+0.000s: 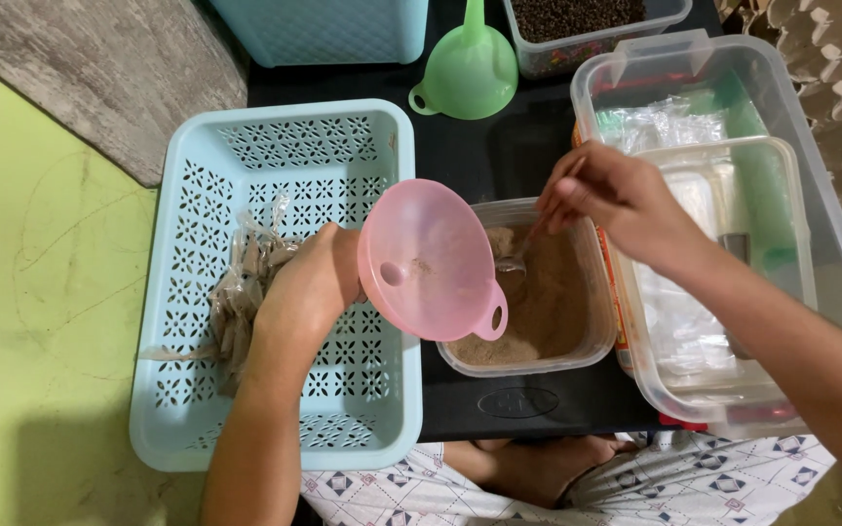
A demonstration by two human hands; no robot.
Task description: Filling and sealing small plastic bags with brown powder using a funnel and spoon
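My left hand (309, 282) grips a pink funnel (426, 258) by its spout, tilted so its mouth faces up and right, over the edge of a light blue basket (363, 127). My right hand (616, 200) holds a metal spoon (518, 255) whose bowl dips into brown powder in a clear tub (548, 302). Small clear packets of brown powder (241, 292) lie in the basket beside my left wrist.
A green funnel (468, 68) stands upside down at the back. A clear tub of dark grains (587, 24) is behind it. Large clear bins (733, 195) with plastic bags sit at the right. A second blue basket (324, 29) stands at the back left.
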